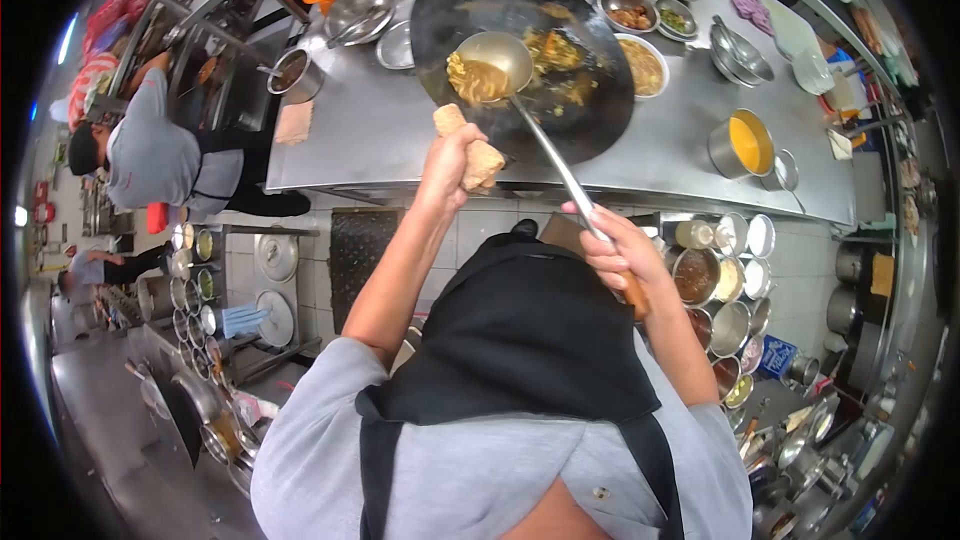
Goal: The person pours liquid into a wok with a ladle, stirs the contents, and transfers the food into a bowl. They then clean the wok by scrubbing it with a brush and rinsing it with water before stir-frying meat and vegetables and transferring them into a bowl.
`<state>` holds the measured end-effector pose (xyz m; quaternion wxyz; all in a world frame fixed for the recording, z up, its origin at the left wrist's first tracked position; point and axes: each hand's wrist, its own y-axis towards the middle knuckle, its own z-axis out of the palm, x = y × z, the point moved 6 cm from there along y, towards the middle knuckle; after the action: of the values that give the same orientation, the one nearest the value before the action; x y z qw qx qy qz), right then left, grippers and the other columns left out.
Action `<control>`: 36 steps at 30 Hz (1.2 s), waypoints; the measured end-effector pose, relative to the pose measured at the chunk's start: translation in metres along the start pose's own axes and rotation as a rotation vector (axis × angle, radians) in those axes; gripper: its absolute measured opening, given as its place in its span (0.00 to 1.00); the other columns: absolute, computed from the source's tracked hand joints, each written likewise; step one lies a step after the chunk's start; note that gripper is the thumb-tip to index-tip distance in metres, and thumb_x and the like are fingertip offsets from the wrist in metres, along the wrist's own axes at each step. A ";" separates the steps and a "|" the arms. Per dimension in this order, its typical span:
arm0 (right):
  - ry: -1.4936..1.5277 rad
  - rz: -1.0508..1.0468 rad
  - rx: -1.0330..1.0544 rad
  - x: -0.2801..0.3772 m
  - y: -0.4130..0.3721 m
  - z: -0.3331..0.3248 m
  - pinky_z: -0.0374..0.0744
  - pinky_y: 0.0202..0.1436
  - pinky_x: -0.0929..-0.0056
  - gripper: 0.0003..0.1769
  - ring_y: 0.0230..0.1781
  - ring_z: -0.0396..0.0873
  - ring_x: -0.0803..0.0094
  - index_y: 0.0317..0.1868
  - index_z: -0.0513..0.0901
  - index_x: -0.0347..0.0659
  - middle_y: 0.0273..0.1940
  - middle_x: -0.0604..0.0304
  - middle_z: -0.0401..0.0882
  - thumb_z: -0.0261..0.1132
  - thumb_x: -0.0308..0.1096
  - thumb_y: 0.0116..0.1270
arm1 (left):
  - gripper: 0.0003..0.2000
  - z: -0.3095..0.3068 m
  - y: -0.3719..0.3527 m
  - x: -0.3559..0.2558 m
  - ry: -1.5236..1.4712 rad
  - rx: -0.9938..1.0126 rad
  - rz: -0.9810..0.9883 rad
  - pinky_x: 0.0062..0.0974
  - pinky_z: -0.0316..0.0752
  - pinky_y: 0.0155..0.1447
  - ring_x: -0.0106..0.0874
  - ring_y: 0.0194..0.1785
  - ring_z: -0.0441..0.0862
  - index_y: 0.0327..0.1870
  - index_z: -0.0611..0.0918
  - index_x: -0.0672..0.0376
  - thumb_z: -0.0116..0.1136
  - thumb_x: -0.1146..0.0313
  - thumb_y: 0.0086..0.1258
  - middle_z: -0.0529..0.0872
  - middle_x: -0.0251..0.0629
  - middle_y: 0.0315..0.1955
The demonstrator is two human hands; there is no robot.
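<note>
My left hand [447, 162] is closed around a folded tan cloth [484, 167] at the near edge of the wok [590, 130]. Whether a wok handle lies inside the cloth is hidden. My right hand [622, 252] grips the wooden end of a long-handled ladle [560, 166]. The ladle's bowl is over the wok, tilted, with brown liquid and yellowish pieces of food [478, 78] in it. More yellow and green cooked food [560, 58] lies on the dark wok surface, and some steam shows above it.
Bowls of ingredients [627, 10] and a pot of orange liquid [748, 144] stand right of the wok. Metal bowls [362, 8] and a pot [296, 74] stand left. Ingredient containers [697, 275] are by my right arm. A co-worker [165, 155] is at left.
</note>
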<state>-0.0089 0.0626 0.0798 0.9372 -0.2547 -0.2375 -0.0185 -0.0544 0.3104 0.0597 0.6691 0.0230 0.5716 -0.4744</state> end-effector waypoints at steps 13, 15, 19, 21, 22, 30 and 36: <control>0.282 -0.100 0.003 0.051 -0.064 0.015 0.65 0.06 0.87 0.22 0.10 0.57 0.91 0.68 0.64 0.38 0.21 0.72 0.58 0.46 0.40 0.80 | 0.08 -0.063 -0.025 0.020 -0.084 0.031 -0.160 0.27 0.77 0.24 0.32 0.23 0.80 0.35 0.75 0.61 0.57 0.69 0.58 0.82 0.41 0.23; 0.151 -0.179 -0.105 0.068 -0.068 -0.005 0.64 0.06 0.87 0.21 0.11 0.57 0.91 0.67 0.65 0.38 0.22 0.72 0.59 0.47 0.40 0.80 | 0.05 -0.064 -0.032 0.018 -0.099 0.083 -0.183 0.27 0.78 0.23 0.31 0.22 0.81 0.36 0.76 0.60 0.56 0.71 0.61 0.81 0.37 0.24; -0.229 -0.293 -0.379 0.097 -0.060 -0.057 0.65 0.10 0.85 0.17 0.13 0.59 0.89 0.60 0.71 0.40 0.23 0.71 0.66 0.53 0.38 0.76 | 0.05 -0.067 -0.034 0.020 -0.095 0.046 -0.145 0.27 0.77 0.21 0.31 0.21 0.80 0.34 0.76 0.60 0.55 0.70 0.62 0.81 0.37 0.24; -0.365 -0.283 -0.509 0.103 -0.046 -0.081 0.66 0.10 0.84 0.15 0.13 0.60 0.88 0.57 0.72 0.40 0.22 0.71 0.67 0.55 0.38 0.75 | 0.05 -0.069 -0.035 0.018 -0.081 0.049 -0.137 0.28 0.77 0.21 0.31 0.20 0.80 0.34 0.76 0.59 0.55 0.69 0.62 0.81 0.37 0.24; -0.497 -0.270 -0.634 0.104 -0.042 -0.095 0.67 0.11 0.83 0.14 0.12 0.62 0.86 0.53 0.73 0.40 0.22 0.71 0.67 0.57 0.38 0.73 | 0.05 -0.067 -0.037 0.015 -0.055 0.058 -0.155 0.27 0.76 0.22 0.32 0.23 0.80 0.34 0.74 0.59 0.56 0.69 0.61 0.81 0.39 0.24; -1.211 -0.421 -0.975 0.090 -0.036 -0.173 0.69 0.12 0.77 0.20 0.12 0.68 0.79 0.58 0.75 0.36 0.18 0.67 0.70 0.60 0.38 0.69 | 0.05 -0.071 -0.028 0.014 -0.056 -0.019 -0.114 0.28 0.76 0.23 0.30 0.23 0.80 0.33 0.76 0.59 0.56 0.69 0.61 0.81 0.37 0.25; -0.909 -0.391 -0.813 0.090 -0.059 -0.104 0.67 0.11 0.80 0.24 0.12 0.67 0.83 0.65 0.73 0.41 0.19 0.69 0.69 0.61 0.38 0.71 | 0.04 -0.061 -0.020 0.009 -0.100 0.019 -0.087 0.26 0.77 0.28 0.30 0.26 0.81 0.30 0.77 0.59 0.57 0.70 0.61 0.81 0.38 0.24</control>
<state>0.1071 -0.0315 0.0694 0.5509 -0.5241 -0.6274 -0.1677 -0.1138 0.3290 0.0416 0.6752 -0.0190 0.5334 -0.5091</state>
